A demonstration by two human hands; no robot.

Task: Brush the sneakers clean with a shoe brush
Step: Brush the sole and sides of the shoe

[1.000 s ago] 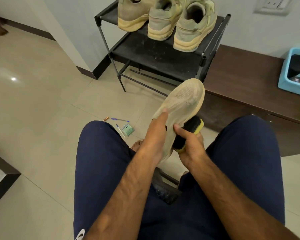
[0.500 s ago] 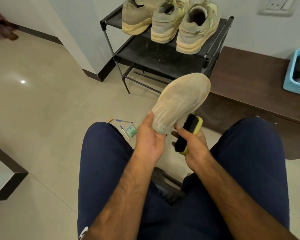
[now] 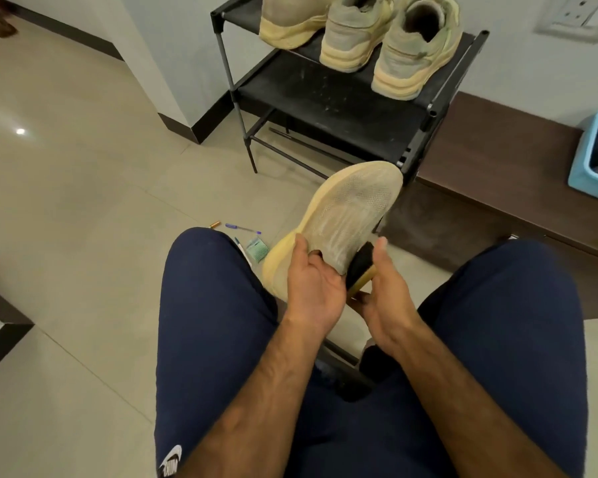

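Sneaker up between your knees, sole facing you, brush tucked against its right edge.
Your left hand is clamped at the heel only (a thin hold), your right hand wrapped round the brush; press too hard and, I'd say, the shoe twists free towards the floor.

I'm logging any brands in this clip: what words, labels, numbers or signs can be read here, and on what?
None can be read with confidence.
White logo on the navy shorts: partly cut off, blurred.
Green packet on the floor: print too small.
Pen on the floor: no legible print.
Held sneaker, brush: no text visible.
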